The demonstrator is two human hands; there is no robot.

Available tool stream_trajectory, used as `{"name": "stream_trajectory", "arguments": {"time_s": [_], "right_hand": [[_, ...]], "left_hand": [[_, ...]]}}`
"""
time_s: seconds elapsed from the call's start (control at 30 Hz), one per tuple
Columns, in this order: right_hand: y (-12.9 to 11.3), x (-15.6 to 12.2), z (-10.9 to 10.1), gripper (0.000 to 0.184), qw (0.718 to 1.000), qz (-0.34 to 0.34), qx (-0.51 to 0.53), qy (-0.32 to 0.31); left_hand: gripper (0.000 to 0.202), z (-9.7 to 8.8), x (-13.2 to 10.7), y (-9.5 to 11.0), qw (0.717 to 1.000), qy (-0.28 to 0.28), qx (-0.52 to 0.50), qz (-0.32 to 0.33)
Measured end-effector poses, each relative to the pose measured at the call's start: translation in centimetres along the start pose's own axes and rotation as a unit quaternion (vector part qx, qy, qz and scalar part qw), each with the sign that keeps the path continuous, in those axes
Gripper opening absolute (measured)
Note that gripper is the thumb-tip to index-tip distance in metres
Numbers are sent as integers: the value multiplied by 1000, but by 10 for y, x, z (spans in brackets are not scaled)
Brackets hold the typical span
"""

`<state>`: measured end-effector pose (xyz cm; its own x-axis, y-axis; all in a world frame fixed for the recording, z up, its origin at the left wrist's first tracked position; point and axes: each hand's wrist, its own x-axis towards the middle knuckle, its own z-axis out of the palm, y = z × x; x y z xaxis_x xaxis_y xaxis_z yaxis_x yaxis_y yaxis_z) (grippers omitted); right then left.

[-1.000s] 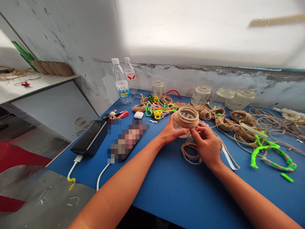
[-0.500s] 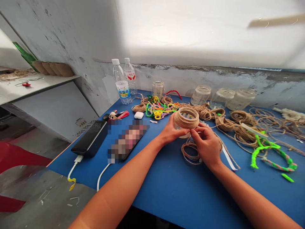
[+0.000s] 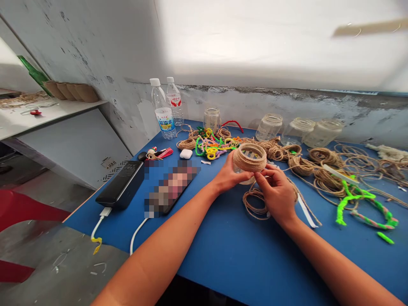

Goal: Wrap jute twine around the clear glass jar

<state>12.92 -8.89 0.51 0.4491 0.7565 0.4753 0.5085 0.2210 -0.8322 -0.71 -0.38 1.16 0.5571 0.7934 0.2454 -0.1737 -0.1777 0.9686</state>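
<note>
A glass jar [image 3: 249,159] with brown twine wound round its upper half is held tilted over the blue table [image 3: 229,250]. My left hand [image 3: 228,176] is wrapped round the jar's left side. My right hand [image 3: 277,193] is closed just right of and below the jar, fingertips pinching the twine against it. A loose coil of twine [image 3: 253,204] lies on the table under my right hand.
Behind stand three empty glass jars [image 3: 295,129], another jar [image 3: 211,119], two water bottles [image 3: 164,108], a heap of coloured pipe cleaners [image 3: 212,144] and several twine bundles [image 3: 321,163]. A power bank [image 3: 123,183], a phone, an earbud case [image 3: 185,154] and keys lie left. Green pipe cleaners [image 3: 363,204] lie right.
</note>
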Motion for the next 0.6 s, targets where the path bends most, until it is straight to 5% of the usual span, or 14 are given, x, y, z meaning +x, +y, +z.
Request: {"name": "stream_trajectory", "arguments": {"time_s": [0.6], "right_hand": [[-1, 0, 0, 33, 1000, -3, -7, 6]], "left_hand": [[95, 0, 2, -1, 1000, -4, -1, 17]]}}
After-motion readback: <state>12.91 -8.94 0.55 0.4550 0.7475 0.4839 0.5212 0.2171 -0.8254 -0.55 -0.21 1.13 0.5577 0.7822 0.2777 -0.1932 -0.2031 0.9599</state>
